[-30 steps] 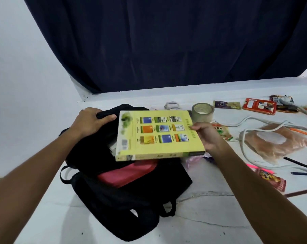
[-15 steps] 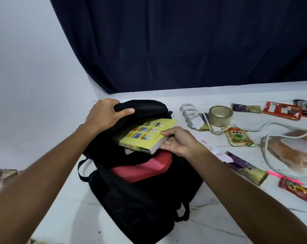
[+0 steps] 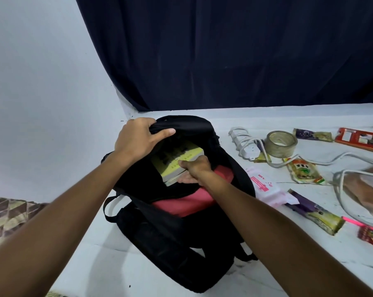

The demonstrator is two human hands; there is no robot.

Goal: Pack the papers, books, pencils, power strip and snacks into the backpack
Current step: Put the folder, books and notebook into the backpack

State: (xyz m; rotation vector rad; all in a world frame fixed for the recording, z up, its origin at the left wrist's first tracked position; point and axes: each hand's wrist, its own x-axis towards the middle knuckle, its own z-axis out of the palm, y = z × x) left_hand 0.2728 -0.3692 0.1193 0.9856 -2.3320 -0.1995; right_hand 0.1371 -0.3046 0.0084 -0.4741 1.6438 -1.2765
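Right hand [image 3: 194, 168] grip on yellow book [image 3: 177, 161], lettering unreadable

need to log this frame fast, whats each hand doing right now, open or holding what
Left hand: grips the top edge of the black backpack, holding it open.
Right hand: holds the yellow book, partway inside the backpack.

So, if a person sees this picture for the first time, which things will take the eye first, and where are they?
First the black backpack in the middle of the white table, its mouth pulled open by the left hand while the right hand pushes a yellow book inside. Next, the scatter at the right: a white power strip, a tape roll and snack packets.
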